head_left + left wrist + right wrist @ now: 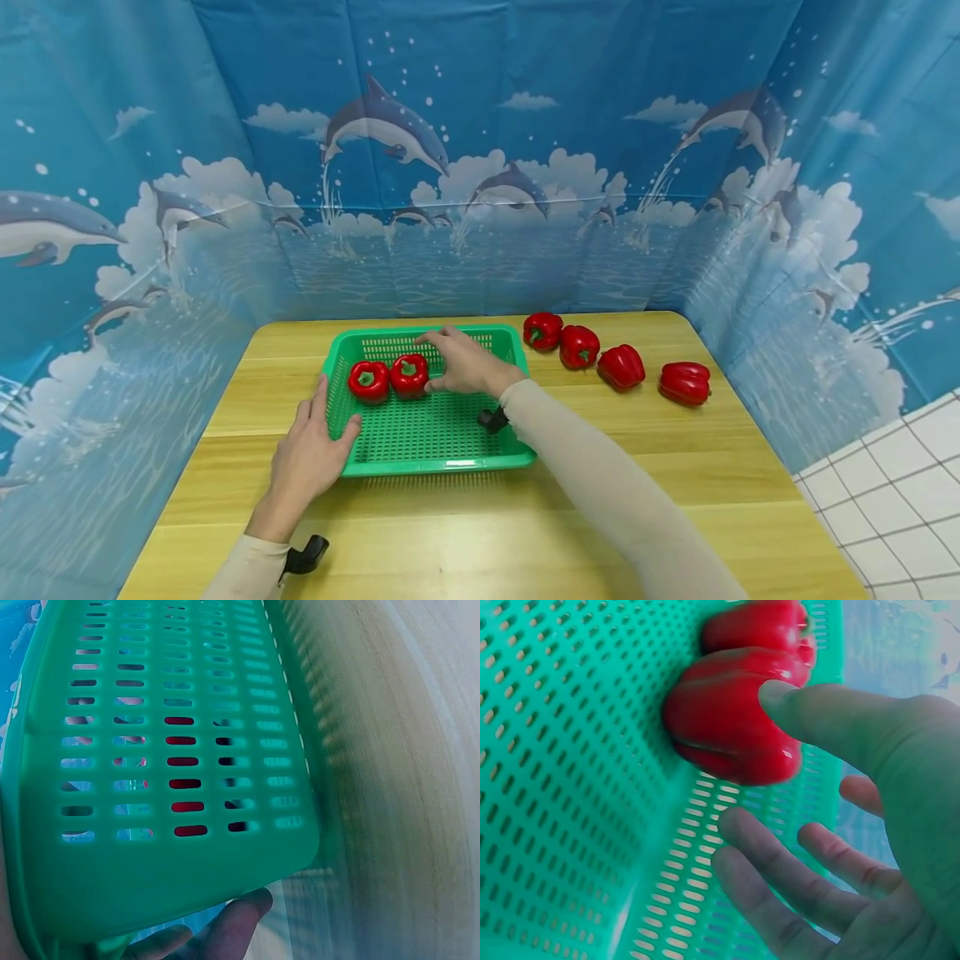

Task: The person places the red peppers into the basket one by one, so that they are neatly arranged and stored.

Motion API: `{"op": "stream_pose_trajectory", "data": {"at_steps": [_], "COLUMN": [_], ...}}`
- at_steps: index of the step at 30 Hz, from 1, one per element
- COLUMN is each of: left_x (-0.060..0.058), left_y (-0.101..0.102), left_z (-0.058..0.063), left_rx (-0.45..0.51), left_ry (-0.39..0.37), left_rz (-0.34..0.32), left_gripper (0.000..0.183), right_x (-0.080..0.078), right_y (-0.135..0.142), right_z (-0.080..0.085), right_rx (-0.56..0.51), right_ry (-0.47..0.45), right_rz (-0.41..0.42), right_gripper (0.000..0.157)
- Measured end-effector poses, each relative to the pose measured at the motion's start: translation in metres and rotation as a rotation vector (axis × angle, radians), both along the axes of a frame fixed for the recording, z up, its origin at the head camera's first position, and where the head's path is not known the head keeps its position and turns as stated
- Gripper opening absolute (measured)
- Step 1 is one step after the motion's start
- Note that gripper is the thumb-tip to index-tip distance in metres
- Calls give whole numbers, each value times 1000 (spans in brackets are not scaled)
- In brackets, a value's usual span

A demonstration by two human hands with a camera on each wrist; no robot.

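Note:
A green plastic basket [420,433] holds two red bell peppers side by side, the left pepper [368,382] and the right pepper [409,375], stems upward. My left hand [309,450] grips the basket's left side, thumb over the rim and fingers outside. In the left wrist view, fingertips [259,898] show past the corner of the slotted wall. My right hand [467,363] is inside the basket, fingers spread, beside the right pepper. The right wrist view puts its thumb in front of that pepper [731,712]; whether they touch, I cannot tell.
On the wooden table [637,467], right of the basket, several red bell peppers lie in a slanting row, from one near the back edge [542,331] to one farther right [685,383]. A blue dolphin-printed curtain [480,242] hangs behind the table.

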State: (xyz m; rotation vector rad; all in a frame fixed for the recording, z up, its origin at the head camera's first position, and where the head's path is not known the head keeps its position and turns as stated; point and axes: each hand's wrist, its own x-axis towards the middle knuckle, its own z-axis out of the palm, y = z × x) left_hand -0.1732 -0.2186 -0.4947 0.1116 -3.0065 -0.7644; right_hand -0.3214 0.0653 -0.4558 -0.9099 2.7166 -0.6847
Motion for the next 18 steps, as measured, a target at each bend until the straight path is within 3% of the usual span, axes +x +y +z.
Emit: {"op": "stream_pose_trajectory", "data": {"at_steps": [3, 4, 10, 11, 18], "left_x": [0, 0, -1, -1, -1], "left_y": [0, 0, -1, -1, 0], "left_z": [0, 0, 0, 0, 0], "left_rx": [1, 1, 1, 0, -1], "left_ry": [-2, -3, 7, 9, -1], "left_rz": [-1, -1, 3, 4, 6], "left_gripper": [98, 99, 98, 98, 99], "right_x": [1, -5, -4, 2, 0], "right_y": [7, 10, 29, 33, 71], "right_z": [7, 1, 13, 23, 32], "right_rx": [-10, -14, -62, -71, -96], "right_ry": [-5, 1, 5, 0, 50], "right_rz": [-1, 2, 16, 13, -1], "right_gripper": [81, 81, 77, 76, 69]}}
